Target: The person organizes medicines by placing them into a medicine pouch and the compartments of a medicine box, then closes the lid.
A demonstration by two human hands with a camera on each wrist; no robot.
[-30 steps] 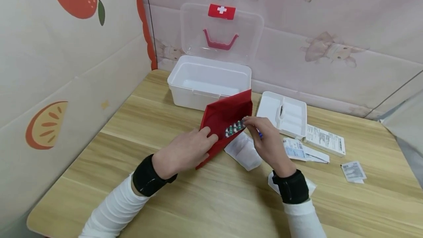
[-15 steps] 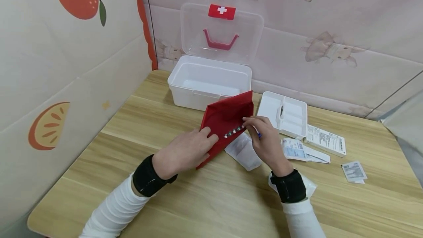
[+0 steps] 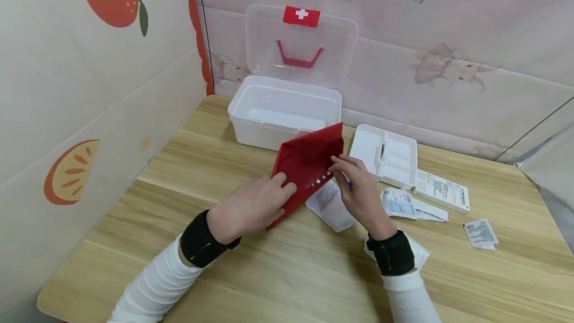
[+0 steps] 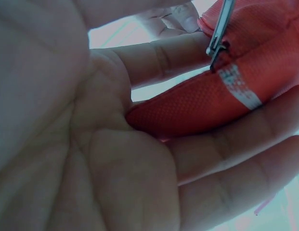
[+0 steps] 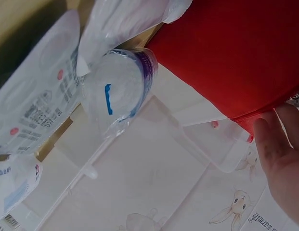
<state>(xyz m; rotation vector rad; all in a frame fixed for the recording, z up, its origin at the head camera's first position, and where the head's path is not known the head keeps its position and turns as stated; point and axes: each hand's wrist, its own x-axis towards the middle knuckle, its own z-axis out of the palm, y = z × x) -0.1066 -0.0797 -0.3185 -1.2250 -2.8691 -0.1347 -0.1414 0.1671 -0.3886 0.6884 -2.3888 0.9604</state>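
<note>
Possibly, the pill pack (image 3: 318,180) inside the red pouch (image 3: 314,136) could snag at its mouth if the left fingers (image 3: 280,179), pinching the pouch, slacken; whether the right fingers (image 3: 349,164) grip it cannot be told.

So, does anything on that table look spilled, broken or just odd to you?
Nothing looks spilled or broken. The untidiest bit is the small flat packets, lying askew apart from the white carton. The red pouch is tilted, but the left hand holds it.
</note>
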